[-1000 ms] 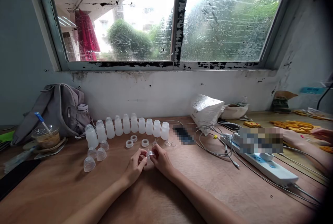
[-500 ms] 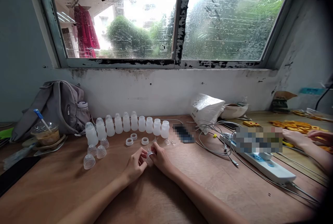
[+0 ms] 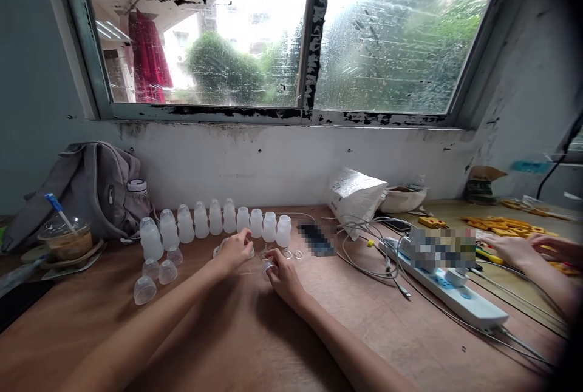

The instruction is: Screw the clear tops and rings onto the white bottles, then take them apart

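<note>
My right hand [image 3: 286, 280] pinches a small translucent piece [image 3: 268, 265], seemingly a baby-bottle nipple, just above the table. To its left, my left hand [image 3: 233, 251] reaches over the white screw rings [image 3: 217, 251] with its fingers apart, partly hiding them. Behind both hands runs a curved row of frosted baby bottles [image 3: 215, 219]; those on the left carry clear domed caps, while the bottles at the right end [image 3: 283, 231] are uncapped. Several loose clear caps [image 3: 144, 290] lie at the left. Small thin rings [image 3: 297, 254] rest in front of the rightmost bottle.
On the left are a grey backpack [image 3: 98, 192] and an iced drink cup [image 3: 68, 239]. To the right lie a blurred-out phone [image 3: 316, 239], tangled cables [image 3: 350, 258], a white power strip [image 3: 478, 307] and a silvery bag [image 3: 355, 195]. Another person's hands [image 3: 514, 252] work near yellow parts [image 3: 496, 226].
My left hand has left the piece that both hands were at and moved left and up over the screw rings. My right hand still holds the piece, slightly further right.
</note>
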Demonstrator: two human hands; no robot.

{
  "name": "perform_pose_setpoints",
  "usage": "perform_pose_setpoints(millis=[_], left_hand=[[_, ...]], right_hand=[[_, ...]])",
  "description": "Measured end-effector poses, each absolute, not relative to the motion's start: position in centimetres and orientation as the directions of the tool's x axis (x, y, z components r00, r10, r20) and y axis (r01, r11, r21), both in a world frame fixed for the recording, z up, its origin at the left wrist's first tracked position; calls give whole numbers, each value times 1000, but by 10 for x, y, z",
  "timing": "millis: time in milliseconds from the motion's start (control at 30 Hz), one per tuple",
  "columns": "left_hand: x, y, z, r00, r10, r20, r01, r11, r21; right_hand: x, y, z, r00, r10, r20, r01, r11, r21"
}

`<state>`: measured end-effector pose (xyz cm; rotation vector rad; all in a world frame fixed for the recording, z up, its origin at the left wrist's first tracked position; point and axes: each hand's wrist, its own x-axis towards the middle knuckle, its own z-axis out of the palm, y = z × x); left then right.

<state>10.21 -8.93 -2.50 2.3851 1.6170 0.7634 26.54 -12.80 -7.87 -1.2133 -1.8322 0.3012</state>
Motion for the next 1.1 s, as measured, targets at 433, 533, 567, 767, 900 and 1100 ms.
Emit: perform_pose_setpoints(millis=[433, 533, 567, 767, 900, 1100], left_hand=[[102, -11, -23, 153, 889, 431, 910, -297, 290], [102, -24, -24, 176, 838, 516, 902, -347, 256], [100, -31, -24, 182, 817, 546, 898, -365, 246], [74, -101, -36, 218, 566, 795, 742, -626, 242], [57, -147, -47, 265, 572, 776, 674, -686, 275], [53, -158, -63, 309, 616, 725, 649, -694, 312]], right_hand=[[267, -131, -77, -226, 818, 529, 621, 539, -569], [266, -133, -75, -182, 833, 522, 607, 513, -607], [266, -133, -74, -161, 842, 515, 592, 500, -632], [263, -137, -66, -146, 895, 421, 319, 445, -837], [261, -138, -67, -185, 898, 400, 201, 433, -879], [255, -140, -68, -180, 888, 423, 167, 451, -877]])
